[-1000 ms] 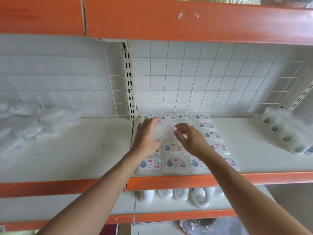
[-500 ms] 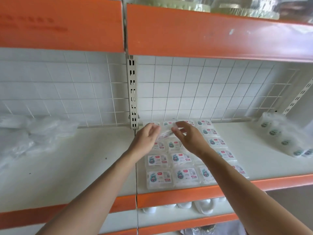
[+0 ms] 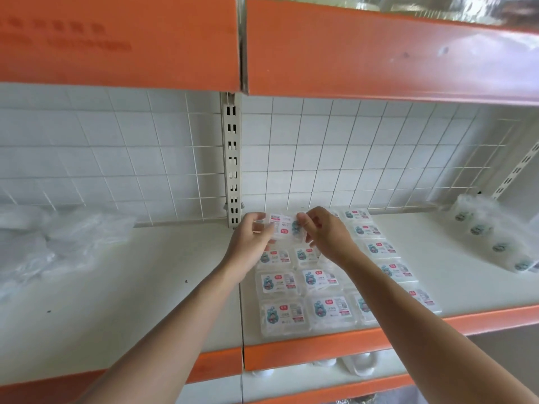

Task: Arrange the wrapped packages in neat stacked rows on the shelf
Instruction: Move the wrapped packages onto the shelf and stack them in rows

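head view: package [image 3: 280, 227] flat, label-up, between both hands [image 3: 253, 240]

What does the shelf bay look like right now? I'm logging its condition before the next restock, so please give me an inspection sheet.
Surface: white shelf with orange front edge; a few dark specks on its left half.
Job's things: wrapped packages lie flat in rows, labels up; one held package is raised over the back rows.
Clutter: crumpled clear plastic at far left; a bagged row of packages at far right.
Grips: left hand and right hand each pinch one end of the held package.
Cables: nothing seen.
Surroundings: white wire grid over tiled wall, slotted upright, orange shelf above, white items on the shelf below.
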Available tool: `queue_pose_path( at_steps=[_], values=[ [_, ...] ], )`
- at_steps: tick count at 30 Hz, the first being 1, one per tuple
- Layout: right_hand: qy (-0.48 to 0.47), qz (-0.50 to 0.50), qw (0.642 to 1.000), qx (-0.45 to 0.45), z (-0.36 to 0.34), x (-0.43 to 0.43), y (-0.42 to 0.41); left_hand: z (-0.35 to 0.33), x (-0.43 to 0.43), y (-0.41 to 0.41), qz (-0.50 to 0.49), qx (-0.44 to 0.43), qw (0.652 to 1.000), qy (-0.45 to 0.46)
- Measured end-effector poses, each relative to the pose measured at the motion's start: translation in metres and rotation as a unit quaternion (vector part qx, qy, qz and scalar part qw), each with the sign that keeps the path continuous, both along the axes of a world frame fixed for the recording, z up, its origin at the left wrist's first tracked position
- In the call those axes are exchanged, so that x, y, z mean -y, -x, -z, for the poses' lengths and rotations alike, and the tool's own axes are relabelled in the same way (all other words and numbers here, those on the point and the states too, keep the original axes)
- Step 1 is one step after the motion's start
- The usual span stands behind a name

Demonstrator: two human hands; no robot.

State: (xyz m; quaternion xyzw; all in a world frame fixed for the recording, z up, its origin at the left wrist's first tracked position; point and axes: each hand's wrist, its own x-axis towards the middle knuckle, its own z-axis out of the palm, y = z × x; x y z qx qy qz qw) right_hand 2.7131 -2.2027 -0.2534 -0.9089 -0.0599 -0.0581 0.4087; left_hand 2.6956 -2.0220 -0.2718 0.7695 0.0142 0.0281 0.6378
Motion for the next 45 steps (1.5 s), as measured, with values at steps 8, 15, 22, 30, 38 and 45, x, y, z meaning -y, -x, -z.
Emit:
queue_pose_path(
  at_steps=[8,15,22,30,38,45],
  values=[
    [-0.044,-0.099,0.991,-0.077,0.000,0.015,-0.021,-0.003,0.008,-0.008,-0.042,-0.029,0.997,0.056],
    [-0.088,-0.122,0.979,-0.135,-0.001,0.010,-0.026,-0.008,0.021,-0.011,-0.133,-0.066,0.986,0.075],
    [-0.134,-0.132,0.973,-0.136,0.003,0.014,-0.031,-0.004,0.031,-0.007,-0.083,-0.069,0.994,0.036],
    [0.108,-0.190,0.972,0.083,0.011,0.018,-0.039,-0.010,0.011,-0.020,-0.041,-0.045,0.995,-0.083],
    [0.151,-0.116,0.979,0.076,0.017,-0.009,-0.051,-0.012,-0.001,-0.038,-0.084,-0.055,0.987,-0.126],
    [0.150,-0.074,0.986,0.014,0.023,-0.029,-0.069,-0.009,-0.009,-0.056,-0.062,-0.067,0.990,-0.108]
  ],
)
